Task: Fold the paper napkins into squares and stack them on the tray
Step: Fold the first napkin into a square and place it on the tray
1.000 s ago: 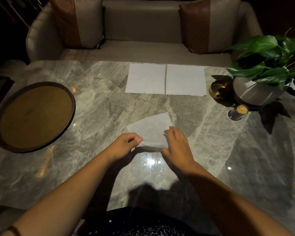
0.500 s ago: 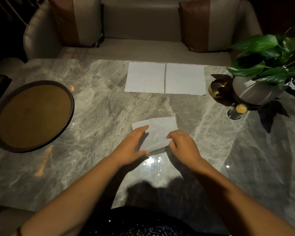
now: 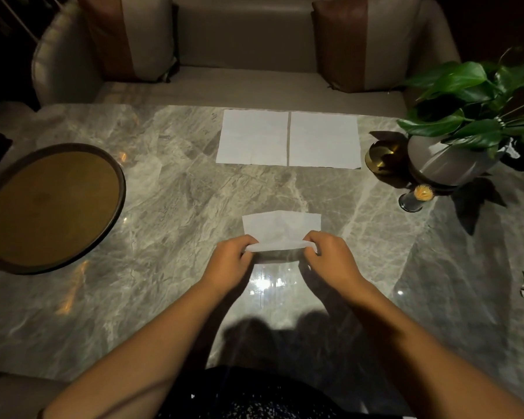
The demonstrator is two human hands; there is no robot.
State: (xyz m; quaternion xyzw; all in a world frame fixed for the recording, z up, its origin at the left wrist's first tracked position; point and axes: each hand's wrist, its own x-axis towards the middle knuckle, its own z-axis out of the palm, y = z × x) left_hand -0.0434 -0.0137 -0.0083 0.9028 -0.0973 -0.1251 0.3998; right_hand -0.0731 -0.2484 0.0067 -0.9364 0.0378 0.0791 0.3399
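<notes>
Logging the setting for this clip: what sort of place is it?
Probably a restaurant or lounge booth, though a home is possible: a marble table faces an upholstered bench with cushions, and carries a serving tray and what looks like a toothpick holder.

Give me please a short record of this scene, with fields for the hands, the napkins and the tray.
left hand: pinches the near left corner of the held napkin
right hand: pinches its near right corner
held napkin: partly folded, near edge lifted, far part on the table
flat napkins: two, unfolded, side by side at the far side
tray: round, at the left, no napkin on it yet
</notes>
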